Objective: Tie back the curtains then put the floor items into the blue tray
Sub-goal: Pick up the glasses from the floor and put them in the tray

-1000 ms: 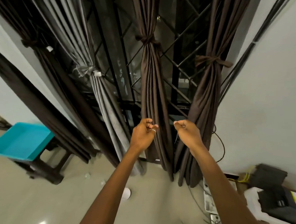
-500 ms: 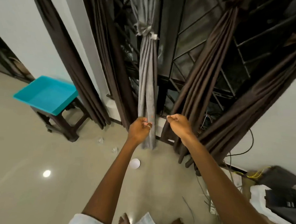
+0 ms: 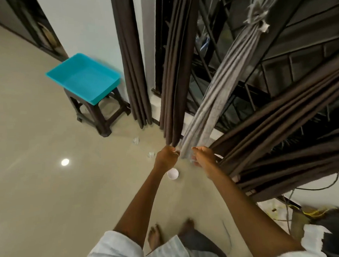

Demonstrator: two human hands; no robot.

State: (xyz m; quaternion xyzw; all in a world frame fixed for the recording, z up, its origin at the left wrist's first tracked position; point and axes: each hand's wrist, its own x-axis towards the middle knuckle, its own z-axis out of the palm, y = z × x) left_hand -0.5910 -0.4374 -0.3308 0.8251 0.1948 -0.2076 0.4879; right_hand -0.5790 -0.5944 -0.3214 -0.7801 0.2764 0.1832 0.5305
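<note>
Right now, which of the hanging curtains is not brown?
The grey curtain, third from the left: light grey, knotted with a frayed grey tie near its top; the brown curtains on both sides are dark.

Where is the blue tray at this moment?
In the head view the blue tray sits upper left, on a dark stool beside the wall, left of the brown curtain.

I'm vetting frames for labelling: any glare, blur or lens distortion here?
Head view: a round glare spot on the glossy floor; the wide-angle lens splays the brown curtains and grey curtain outward; motion blur smears the rim of the blue tray and the clutter at lower right; the left hand and right hand look fairly sharp.
</note>
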